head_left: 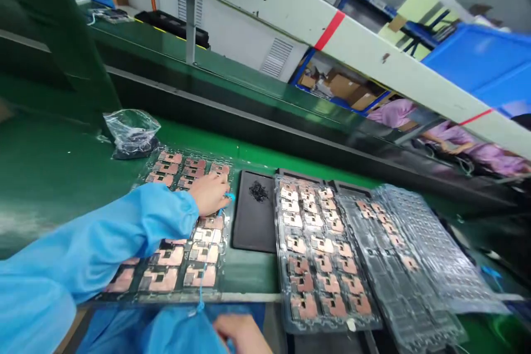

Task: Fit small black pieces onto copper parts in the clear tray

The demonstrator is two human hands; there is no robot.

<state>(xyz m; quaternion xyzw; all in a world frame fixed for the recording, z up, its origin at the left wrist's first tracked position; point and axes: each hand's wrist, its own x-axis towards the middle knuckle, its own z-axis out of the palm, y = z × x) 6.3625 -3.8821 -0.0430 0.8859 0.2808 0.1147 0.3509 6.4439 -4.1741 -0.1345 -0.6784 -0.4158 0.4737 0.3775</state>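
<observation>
On the green tabletop [53, 177], we see the left hand [209, 193], fingers together, on copper-faced boards [201, 275] in a clear tray [139, 294], touching a blue clip [227, 197]; the right hand [240, 334], at the lower edge, shows no clear grip.

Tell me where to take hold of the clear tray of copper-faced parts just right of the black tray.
Grip the near rim of the clear tray, coming from the near side with the right hand. That end appears to jut past the edge of the green belt, so fingers can probably get under it, and the rim there is free of parts. The neighbouring clear trays crowd its right side.
</observation>
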